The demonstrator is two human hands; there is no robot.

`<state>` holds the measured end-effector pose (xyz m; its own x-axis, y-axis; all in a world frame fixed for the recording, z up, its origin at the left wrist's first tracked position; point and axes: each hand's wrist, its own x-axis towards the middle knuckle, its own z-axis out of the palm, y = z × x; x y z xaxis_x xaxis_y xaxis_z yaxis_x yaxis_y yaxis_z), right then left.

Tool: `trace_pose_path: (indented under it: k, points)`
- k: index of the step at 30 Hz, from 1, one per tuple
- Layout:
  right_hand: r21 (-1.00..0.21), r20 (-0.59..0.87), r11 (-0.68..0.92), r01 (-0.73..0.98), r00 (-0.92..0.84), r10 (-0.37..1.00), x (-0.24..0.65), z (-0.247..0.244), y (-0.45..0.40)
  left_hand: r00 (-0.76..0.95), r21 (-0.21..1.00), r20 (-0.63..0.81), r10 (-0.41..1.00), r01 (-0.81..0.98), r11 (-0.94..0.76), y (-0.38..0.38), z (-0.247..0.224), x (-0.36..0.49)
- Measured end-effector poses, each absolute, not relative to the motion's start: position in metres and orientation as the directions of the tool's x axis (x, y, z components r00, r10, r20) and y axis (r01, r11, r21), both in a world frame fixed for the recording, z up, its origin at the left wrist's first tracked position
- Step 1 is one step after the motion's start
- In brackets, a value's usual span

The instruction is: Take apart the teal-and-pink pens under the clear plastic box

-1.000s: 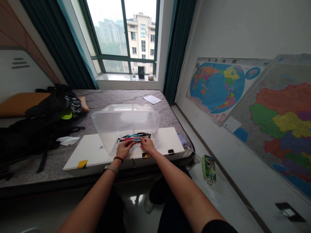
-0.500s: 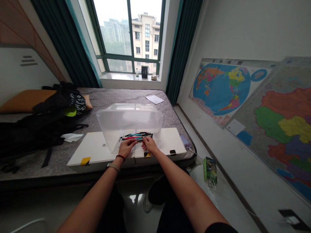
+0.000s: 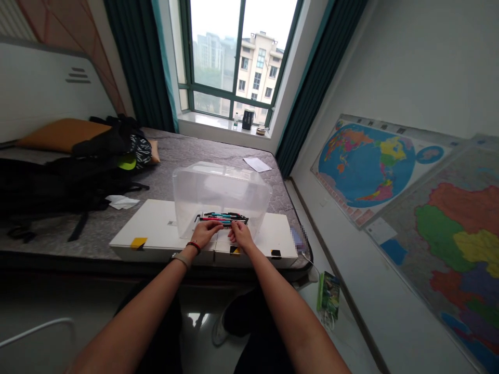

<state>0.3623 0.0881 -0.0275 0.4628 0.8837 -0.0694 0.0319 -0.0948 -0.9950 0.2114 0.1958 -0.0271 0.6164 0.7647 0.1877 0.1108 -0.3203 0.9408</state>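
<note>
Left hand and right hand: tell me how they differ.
The left hand has a dark red bracelet and a paler band at its wrist; the right hand has a bare wrist. The left hand stretches its fingers toward the right, while the right hand curls its fingers under. Both are at the near side of the pens; whether either grips one is unclear.

From head height I look forward and down over the forearms (image 3: 146, 301), wide enough to take in bed (image 3: 187, 148), window (image 3: 216, 57) and, at right, a world map (image 3: 366, 163). The left hand (image 3: 203, 234) and right hand (image 3: 240, 235) sit at middle distance near the centre; the window leans rightward.
</note>
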Motion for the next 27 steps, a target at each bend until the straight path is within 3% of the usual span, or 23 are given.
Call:
trace_pose_path:
  k: [11,14,19,22,27]
  points:
    - [-0.993,-0.007,-0.059,0.100,0.455,0.890,0.362,-0.029,0.089,0.669,0.946,0.181,0.721,0.082,-0.313,0.201,-0.029,0.209]
    - [-0.999,-0.052,-0.037,-0.039,0.532,0.845,0.363,-0.032,0.091,0.621,0.959,0.180,0.763,0.061,-0.276,0.199,-0.025,0.209]
    - [-0.968,-0.103,0.079,-0.238,0.663,0.741,0.364,-0.038,0.093,0.491,0.996,0.083,0.867,-0.069,-0.056,0.202,-0.022,0.208]
    - [-0.971,-0.101,0.076,-0.226,0.678,0.728,0.363,-0.039,0.094,0.447,0.992,0.025,0.894,-0.124,0.034,0.205,-0.024,0.208]
    - [-0.991,-0.111,-0.037,-0.125,0.658,0.745,0.362,-0.033,0.093,0.459,0.990,0.028,0.888,-0.134,0.038,0.206,-0.027,0.208]
